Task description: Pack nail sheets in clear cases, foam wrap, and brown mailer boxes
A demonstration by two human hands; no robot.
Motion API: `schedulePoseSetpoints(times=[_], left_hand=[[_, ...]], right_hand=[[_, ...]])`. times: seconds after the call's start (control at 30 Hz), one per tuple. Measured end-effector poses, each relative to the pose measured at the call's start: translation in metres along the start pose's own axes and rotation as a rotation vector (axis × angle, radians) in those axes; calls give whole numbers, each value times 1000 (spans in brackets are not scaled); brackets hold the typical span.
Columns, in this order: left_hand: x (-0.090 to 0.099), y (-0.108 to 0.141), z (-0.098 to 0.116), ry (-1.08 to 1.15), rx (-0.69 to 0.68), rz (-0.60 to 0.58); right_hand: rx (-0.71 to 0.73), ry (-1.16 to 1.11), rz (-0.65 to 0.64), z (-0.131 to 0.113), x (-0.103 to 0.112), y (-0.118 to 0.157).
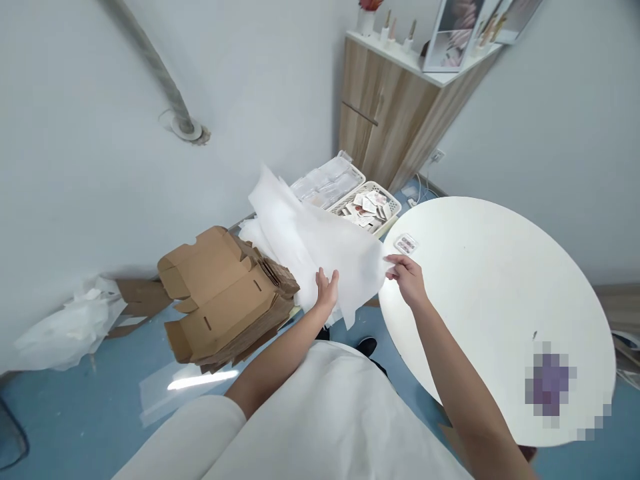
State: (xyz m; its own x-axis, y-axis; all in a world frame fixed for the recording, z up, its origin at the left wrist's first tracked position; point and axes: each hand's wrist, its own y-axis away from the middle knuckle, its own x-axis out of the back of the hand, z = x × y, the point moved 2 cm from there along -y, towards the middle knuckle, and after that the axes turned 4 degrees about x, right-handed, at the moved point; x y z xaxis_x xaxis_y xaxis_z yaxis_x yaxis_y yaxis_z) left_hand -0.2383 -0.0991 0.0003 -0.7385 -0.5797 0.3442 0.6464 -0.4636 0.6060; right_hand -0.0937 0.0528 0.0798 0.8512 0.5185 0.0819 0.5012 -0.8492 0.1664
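Note:
A thin white packing foam sheet (345, 257) spreads in front of me, its far left corner standing up. My right hand (407, 277) pinches the sheet's right edge between thumb and fingers, over the rim of the round white table (480, 293). Against the sheet's near side is my left hand (327, 291), its fingers apart; it does not appear to grip anything. Just beyond my right hand, a small clear case (405, 244) with little coloured pieces inside lies on the table. Left of the sheet is a stack of flattened brown cardboard boxes (225, 293).
Behind the sheet stand a basket of small cards (393, 212) and a basket of clear plastic packets (327, 179). A wooden cabinet (385, 100) fills the corner. At far left, a white plastic bag (75, 327) rests on the blue floor. A pixelated patch covers something on the table.

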Motion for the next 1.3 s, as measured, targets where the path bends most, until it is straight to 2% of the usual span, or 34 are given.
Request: schedulePoseSetpoints(times=[0.07,0.17,0.3,0.43,0.53,0.63,0.77,0.87,1.03,1.2,1.3], left_hand=[[-17,11,4,134,-9,-151],[-48,28,15,249,-93,-348],[-92,48,31,184,-275,-397],[-135,65,38,-39,-392,-472],[-164,74,41,-228,-472,-483],[-190,80,44,-331,-514,-464],[-212,86,38,-376,-437,-507],[-216,87,28,-479,-423,-541],[-217,80,26,-571,-491,-426],[-228,71,33,-585,-538,-431],[-228,70,35,-662,-648,-364]], right_hand=[[-28,-116,102,8,34,22],[-40,-181,248,25,80,62],[-21,-58,385,54,135,123],[-84,151,345,88,180,179],[-126,259,339,112,201,213],[-149,296,363,131,209,236],[-181,270,430,150,205,252],[-205,256,460,158,202,255],[-219,348,377,163,198,251],[-212,653,376,158,198,247],[-192,852,382,152,195,240]])
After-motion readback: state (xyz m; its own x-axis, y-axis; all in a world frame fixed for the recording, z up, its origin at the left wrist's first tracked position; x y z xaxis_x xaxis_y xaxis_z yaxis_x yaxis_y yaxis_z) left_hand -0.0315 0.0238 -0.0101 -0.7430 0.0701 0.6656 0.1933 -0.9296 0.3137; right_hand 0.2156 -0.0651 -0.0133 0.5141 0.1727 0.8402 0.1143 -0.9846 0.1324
